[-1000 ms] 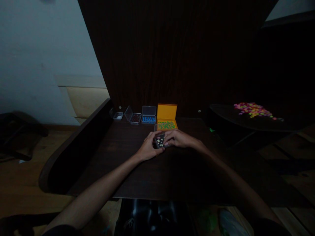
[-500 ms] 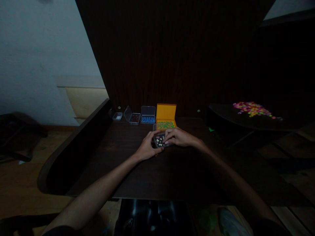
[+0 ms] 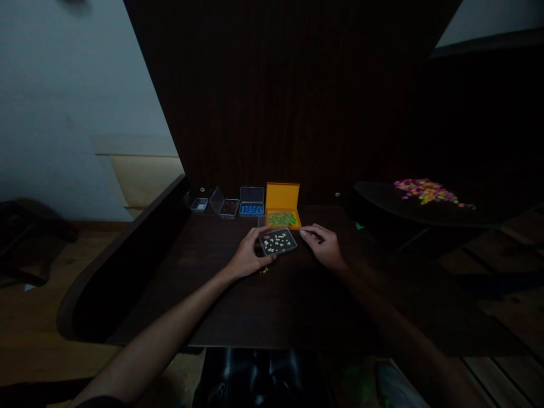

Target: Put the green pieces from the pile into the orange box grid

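My left hand (image 3: 246,254) grips the left side of a clear plastic box (image 3: 293,247), its fingers and thumb around the edges. Small pale yellow pieces (image 3: 277,241) lie scattered inside it. Just right of the box is my right hand (image 3: 323,245), its thumb and index finger pinched together and the other fingers curled. Whatever it holds, if anything, is too small to make out. A few small yellow bits (image 3: 264,270) rest on the dark desk (image 3: 238,311) below my left hand. Directly behind the held box stands an orange-yellow box (image 3: 283,195) with green pieces (image 3: 281,219).
Along the back stand an open clear box of blue pieces (image 3: 252,209), another of dark reddish pieces (image 3: 230,208), and a small clear box (image 3: 199,205). Colourful pieces (image 3: 427,191) are heaped on a shelf at right. A raised side panel (image 3: 123,266) borders the desk's left.
My right hand has come out of the clear box and moved to its right, uncovering the pale pieces. My left hand keeps hold of the box. The view has shifted slightly.
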Demonstrator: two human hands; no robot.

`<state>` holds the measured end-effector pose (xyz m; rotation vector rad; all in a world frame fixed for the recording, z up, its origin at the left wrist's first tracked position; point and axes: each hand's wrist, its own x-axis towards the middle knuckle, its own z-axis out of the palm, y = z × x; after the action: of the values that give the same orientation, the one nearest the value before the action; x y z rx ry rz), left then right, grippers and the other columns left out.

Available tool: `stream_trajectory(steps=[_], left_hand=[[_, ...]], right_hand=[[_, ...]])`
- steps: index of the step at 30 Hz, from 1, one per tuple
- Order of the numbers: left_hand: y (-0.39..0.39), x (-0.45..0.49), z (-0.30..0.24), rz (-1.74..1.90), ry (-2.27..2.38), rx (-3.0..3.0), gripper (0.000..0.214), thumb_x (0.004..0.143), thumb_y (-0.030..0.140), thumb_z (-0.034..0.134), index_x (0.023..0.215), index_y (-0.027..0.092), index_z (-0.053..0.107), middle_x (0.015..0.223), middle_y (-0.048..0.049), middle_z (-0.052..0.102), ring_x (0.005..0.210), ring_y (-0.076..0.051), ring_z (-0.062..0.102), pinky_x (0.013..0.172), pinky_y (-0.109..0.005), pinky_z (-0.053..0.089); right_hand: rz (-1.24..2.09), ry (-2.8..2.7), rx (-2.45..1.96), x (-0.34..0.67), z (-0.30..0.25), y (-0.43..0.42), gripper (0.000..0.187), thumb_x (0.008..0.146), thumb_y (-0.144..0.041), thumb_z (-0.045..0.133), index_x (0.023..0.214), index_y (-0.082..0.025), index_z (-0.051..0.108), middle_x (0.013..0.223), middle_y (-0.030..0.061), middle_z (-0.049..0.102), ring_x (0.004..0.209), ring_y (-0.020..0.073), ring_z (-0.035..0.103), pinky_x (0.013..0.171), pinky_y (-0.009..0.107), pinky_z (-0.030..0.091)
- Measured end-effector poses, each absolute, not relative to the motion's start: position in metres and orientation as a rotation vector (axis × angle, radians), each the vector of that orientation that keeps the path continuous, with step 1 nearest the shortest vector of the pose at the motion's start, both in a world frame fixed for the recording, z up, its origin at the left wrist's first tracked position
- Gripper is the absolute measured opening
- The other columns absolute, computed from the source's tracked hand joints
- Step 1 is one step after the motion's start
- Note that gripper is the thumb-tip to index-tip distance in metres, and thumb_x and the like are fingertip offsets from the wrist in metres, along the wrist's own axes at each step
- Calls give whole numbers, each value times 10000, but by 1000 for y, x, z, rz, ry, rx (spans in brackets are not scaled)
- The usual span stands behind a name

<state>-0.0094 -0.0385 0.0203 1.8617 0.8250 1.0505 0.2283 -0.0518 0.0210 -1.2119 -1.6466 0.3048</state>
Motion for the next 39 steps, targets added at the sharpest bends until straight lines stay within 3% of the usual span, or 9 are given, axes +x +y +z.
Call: stream_trajectory(steps=[18, 27, 39], left_hand=[[-14, -40, 14, 1245, 1143, 1823, 593, 686, 349, 735, 1220, 187, 532, 1260, -105, 545, 1171, -250, 564, 996, -418, 472], [-30, -99, 14, 1185, 1648, 1725, 609, 670, 433, 726, 1208, 208, 550, 1258, -90, 561, 1127, -274, 582, 980, -438, 479], [-34, -156, 23, 1107, 2287, 1690, 553, 700, 463, 680, 1140, 142, 585, 1207, -149, 542, 1104, -306, 580, 971, -406, 479]], right_hand=[[271, -1731, -1244, 221, -2, -49, 299, 903, -369, 490, 834, -160, 693, 730, 55, 659, 576, 132, 503, 566, 258, 424], [258, -1793, -1195, 218, -1, -50, 300, 902, -363, 483, 808, -176, 698, 686, 42, 622, 560, 140, 488, 575, 263, 435], [234, -1823, -1172, 217, 0, -51, 299, 896, -355, 486, 772, -180, 694, 651, 36, 604, 550, 144, 485, 573, 266, 426]])
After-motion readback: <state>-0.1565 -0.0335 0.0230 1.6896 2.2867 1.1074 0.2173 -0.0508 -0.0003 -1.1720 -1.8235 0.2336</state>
